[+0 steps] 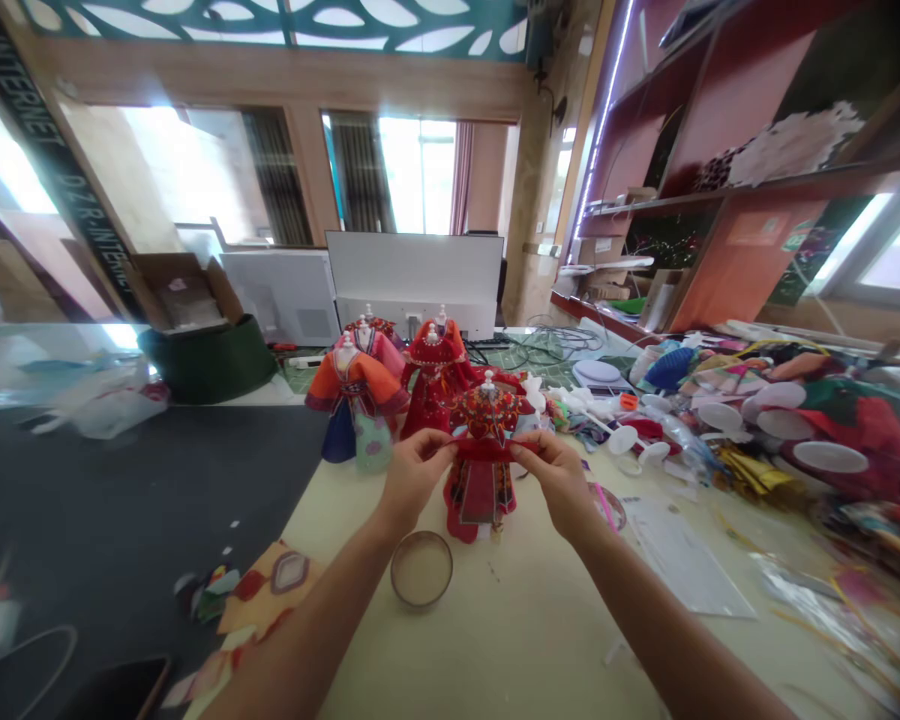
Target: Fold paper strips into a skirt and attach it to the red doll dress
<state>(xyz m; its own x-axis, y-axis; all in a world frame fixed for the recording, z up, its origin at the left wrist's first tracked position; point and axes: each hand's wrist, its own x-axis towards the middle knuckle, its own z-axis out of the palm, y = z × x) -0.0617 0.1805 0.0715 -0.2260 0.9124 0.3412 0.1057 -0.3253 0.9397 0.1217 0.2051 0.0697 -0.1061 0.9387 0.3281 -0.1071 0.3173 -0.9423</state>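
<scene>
Cream worktable (525, 640) holds a round tin (421, 568) just left of a miniature red gown (480, 505); the left hand (412, 478) and right hand (559, 480) pinch a red strip (480, 450) stretched crosswise over its chest, both equally near it.

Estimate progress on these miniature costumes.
Looks done: the orange miniature gown and the red miniature gown behind stand fully dressed. In hand: the left hand and right hand pinch a red fabric strip across the front red miniature gown. Apparently left: loose white plastic parts still lie at right.
</scene>
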